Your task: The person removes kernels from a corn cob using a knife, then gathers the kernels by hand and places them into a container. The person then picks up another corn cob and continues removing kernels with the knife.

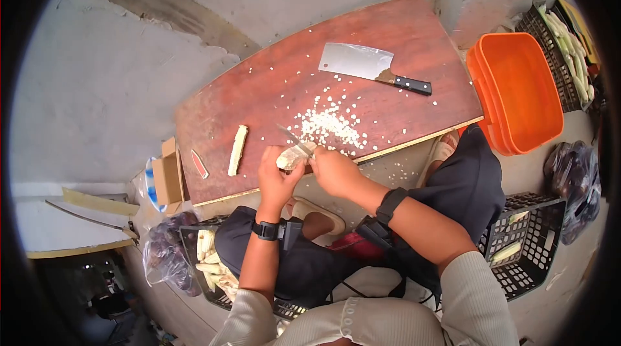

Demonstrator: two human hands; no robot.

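Observation:
My left hand point(277, 179) is closed around a pale corn cob point(291, 158) near the front edge of the reddish table. In my right hand point(337, 174) is a small knife point(295, 141); its blade lies across the far side of the cob, and its handle is mostly covered by my fingers. Loose white kernels point(328, 126) are heaped just beyond both hands and scattered over the tabletop point(407, 32). To the left of my left hand lies a stripped cob point(237, 150).
A cleaver point(359, 61) with a black handle lies at the back. Farther left is a flat red-and-white piece point(200, 164). Stacked orange tubs point(488, 97) stand right of the table. Crates flank my legs: the left crate point(189, 242) holds corn, the right crate point(546, 236) a few cobs.

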